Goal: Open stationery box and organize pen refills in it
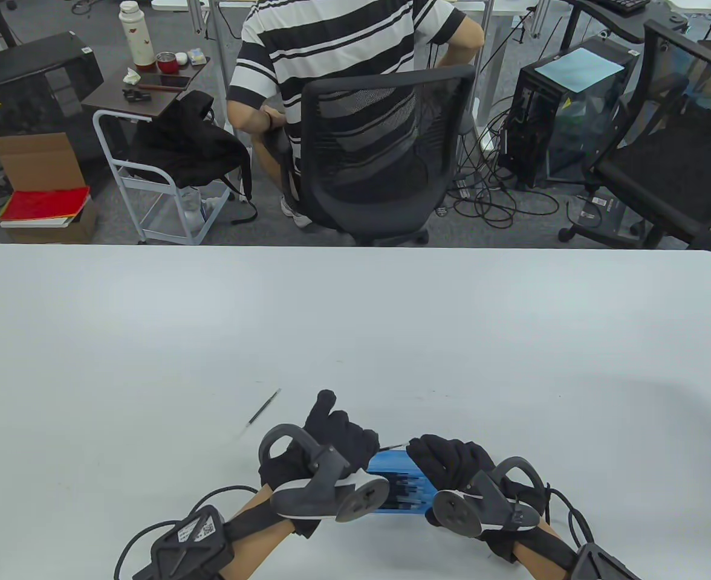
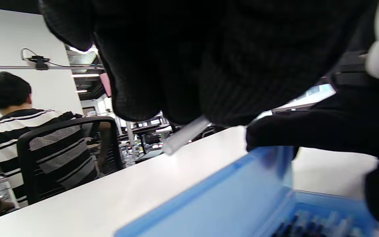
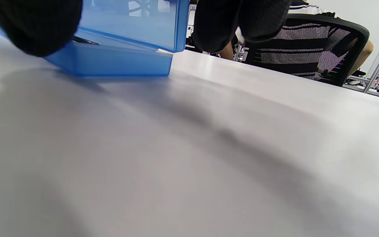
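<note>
Stationery box open between both hands, left hand pinching refill.

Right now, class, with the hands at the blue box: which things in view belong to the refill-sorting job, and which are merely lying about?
Belong to the job:
- blue stationery box, open
- pen refills in the box
- refill held by the left hand
- stray refill on the table

Lying about:
- office chair
- thermos
- red folder
- computer tower
</note>
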A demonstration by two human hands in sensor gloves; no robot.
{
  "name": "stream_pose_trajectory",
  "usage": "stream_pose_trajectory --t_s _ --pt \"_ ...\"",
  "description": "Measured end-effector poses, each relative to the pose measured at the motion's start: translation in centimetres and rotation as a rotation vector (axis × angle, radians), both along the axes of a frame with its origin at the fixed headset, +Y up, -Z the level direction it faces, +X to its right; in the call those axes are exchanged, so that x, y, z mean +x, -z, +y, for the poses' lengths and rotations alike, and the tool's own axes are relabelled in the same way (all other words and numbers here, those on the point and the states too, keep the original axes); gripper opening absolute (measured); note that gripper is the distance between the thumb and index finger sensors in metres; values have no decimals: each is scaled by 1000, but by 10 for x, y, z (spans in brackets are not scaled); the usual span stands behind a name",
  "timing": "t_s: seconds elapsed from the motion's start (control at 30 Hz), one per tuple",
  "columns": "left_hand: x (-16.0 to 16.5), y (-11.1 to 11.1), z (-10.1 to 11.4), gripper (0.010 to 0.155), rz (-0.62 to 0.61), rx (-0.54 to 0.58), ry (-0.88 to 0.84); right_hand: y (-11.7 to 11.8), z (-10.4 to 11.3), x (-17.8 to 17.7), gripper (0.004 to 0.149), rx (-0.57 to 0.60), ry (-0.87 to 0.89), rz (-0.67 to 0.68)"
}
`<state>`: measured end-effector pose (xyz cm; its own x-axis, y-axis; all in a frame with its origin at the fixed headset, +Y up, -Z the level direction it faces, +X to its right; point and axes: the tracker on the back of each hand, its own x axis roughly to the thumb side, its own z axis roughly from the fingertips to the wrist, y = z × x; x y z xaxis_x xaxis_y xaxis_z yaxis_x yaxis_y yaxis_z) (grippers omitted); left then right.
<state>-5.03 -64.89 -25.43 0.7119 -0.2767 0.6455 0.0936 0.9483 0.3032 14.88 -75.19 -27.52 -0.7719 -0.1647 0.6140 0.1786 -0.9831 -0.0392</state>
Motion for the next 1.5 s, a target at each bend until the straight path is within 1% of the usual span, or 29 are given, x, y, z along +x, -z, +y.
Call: stream_pose_trajectory --t_s 0.13,0.33,0.47,0.67,0.73,0.9,1.0,1.13,1.23,1.33,1.43,1.5 --pt "5 -16 -15 52 -53 7 31 0 0 0 113 3 -2 1" --pt "13 -27 -47 52 -83 63 132 0 0 0 113 4 -3 1" --pt "18 -27 -64 52 -82 88 187 -1 0 0 113 4 -2 1" --pt "26 -22 -85 52 -78 119 256 -1 0 0 113 3 -1 2" --pt "27 -19 -89 52 -79 137 263 -1 0 0 113 3 -1 2" --pt "30 -16 -95 52 -72 141 284 -1 0 0 113 3 -1 2" --pt "31 -17 -96 51 -82 154 283 -1 0 0 113 3 -1 3" --pt "29 -19 -87 51 -89 135 234 -1 0 0 113 3 -1 2" --pt "24 -21 -71 50 -84 107 150 -1 0 0 113 2 -1 2" --pt "16 -22 -51 50 -65 114 74 -1 0 0 113 4 -2 2" --pt "6 -18 -32 49 4 119 27 -1 0 0 113 4 -3 1" --pt "-2 -12 -24 49 63 126 12 -1 0 0 113 6 -4 1"
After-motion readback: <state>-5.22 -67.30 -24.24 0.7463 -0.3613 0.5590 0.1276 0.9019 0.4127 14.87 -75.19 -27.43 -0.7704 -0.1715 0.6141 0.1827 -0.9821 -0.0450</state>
